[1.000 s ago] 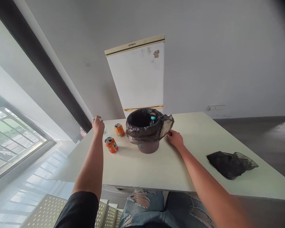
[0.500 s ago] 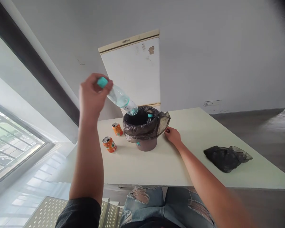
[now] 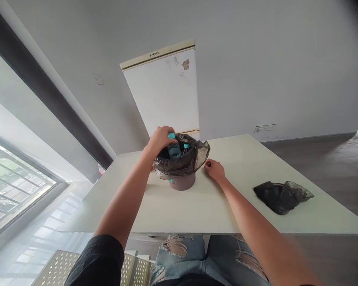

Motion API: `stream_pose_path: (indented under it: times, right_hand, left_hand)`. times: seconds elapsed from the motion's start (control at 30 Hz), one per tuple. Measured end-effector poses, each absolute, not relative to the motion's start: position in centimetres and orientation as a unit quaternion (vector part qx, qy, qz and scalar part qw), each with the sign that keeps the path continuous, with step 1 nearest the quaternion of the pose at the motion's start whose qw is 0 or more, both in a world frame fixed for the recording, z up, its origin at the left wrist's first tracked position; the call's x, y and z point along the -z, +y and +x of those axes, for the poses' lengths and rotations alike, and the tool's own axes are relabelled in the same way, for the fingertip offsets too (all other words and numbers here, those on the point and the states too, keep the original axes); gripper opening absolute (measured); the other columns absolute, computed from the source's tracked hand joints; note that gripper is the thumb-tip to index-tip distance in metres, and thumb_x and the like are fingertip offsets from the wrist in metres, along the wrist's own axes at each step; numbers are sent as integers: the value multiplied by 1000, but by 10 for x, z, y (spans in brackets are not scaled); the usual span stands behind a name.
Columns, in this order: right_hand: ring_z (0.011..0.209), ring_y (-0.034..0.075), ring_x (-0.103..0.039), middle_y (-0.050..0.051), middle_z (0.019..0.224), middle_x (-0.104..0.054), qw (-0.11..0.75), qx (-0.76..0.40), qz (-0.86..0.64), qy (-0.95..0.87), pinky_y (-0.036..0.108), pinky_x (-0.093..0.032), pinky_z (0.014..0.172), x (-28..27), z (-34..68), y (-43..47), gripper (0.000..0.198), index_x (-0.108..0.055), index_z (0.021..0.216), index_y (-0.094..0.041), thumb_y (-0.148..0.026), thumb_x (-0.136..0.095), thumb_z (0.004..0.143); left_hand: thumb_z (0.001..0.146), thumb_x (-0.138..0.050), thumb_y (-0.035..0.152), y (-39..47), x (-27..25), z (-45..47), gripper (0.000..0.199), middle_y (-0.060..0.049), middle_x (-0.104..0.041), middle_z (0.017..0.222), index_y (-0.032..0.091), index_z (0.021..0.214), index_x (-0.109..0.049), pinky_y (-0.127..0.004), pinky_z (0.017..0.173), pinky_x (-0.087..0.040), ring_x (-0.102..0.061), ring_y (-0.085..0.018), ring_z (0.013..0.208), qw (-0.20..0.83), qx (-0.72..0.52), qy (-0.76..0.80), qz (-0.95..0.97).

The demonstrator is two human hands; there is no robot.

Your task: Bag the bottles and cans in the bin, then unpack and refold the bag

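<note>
My left hand [image 3: 162, 139] is closed around the top of a clear plastic bottle [image 3: 174, 150], by its turquoise cap. The bottle's lower part is down inside a small brownish trash bin [image 3: 183, 182] lined with a black plastic bag [image 3: 176, 167]. Another bottle with a teal cap [image 3: 186, 146] stands inside the bin, to the right of the held one. My right hand [image 3: 215, 170] rests on the table just right of the bin, its fingers curled; a dark spot shows at the fingers, and I cannot make out what it is.
A crumpled black plastic bag [image 3: 282, 196] lies on the right of the pale table [image 3: 179, 218]. A sliver of an orange can [image 3: 152, 169] shows behind my left forearm. A white refrigerator [image 3: 164, 95] stands behind the table, and a perforated seat [image 3: 56, 268] is at lower left.
My left hand has moved right and down, lowering the bottle from above the rim into the bin. My left arm now covers most of the orange cans. My right hand has stayed put.
</note>
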State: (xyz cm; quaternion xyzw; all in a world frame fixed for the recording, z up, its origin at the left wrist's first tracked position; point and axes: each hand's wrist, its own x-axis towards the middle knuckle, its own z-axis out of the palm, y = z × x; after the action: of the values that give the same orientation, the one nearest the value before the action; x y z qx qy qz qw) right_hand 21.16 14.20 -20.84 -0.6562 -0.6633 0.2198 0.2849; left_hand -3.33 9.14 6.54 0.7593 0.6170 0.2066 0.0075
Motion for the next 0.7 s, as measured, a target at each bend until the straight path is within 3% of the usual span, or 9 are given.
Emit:
stream_pose_path:
  times: [0.13, 0.23, 0.33, 0.43, 0.57, 0.7]
  right_hand:
    - [84, 19, -64, 3, 94, -77, 283, -219, -656, -665, 26, -33, 64, 209, 212, 143, 13, -71, 91, -24, -21, -58, 87]
    - [85, 19, -64, 3, 94, -77, 282, -217, -656, -666, 27, -33, 64, 210, 212, 143, 13, -71, 91, -24, -21, -58, 88]
    - [85, 19, -65, 3, 94, -77, 281, -215, -656, -667, 27, -33, 64, 210, 211, 143, 13, -70, 91, -24, -21, -58, 88]
    - [84, 18, -64, 2, 94, -77, 282, -215, -656, -667, 27, -33, 64, 210, 211, 142, 13, -70, 90, -24, -21, -58, 88]
    - [86, 18, -65, 2, 94, -77, 283, -216, -656, -665, 27, -33, 64, 210, 211, 143, 12, -70, 90, -24, -21, -59, 87]
    - [86, 19, -65, 3, 95, -77, 281, -219, -658, -664, 27, -33, 65, 211, 211, 143, 13, -71, 92, -24, -22, -59, 87]
  left_hand:
    - [73, -83, 16, 104, -52, -31, 29, -13, -77, 113, 20, 102, -81, -43, 101, -54, -65, -35, 122, 9, -145, 614, 776]
    - [68, -84, 9, 110, -45, -31, 36, -11, -79, 114, 20, 102, -81, -38, 97, -56, -71, -31, 113, 42, -135, 609, 780]
    - [72, -84, 14, 105, -46, -35, 37, -8, -80, 115, 21, 108, -79, -33, 95, -57, -74, -25, 107, 66, -146, 604, 781]
    - [86, -75, 27, 82, -56, -52, 30, -8, -80, 115, 22, 115, -75, -32, 91, -58, -74, -23, 105, 50, -229, 615, 753]
    - [90, -68, 29, 29, -60, -100, 15, -4, -79, 106, 23, 103, -72, -34, 92, -57, -75, -21, 98, -70, -432, 641, 631]
    - [93, -66, 40, -15, -16, -154, 18, -4, -77, 100, 23, 97, -69, -41, 101, -54, -73, -24, 98, -129, -456, 724, 502]
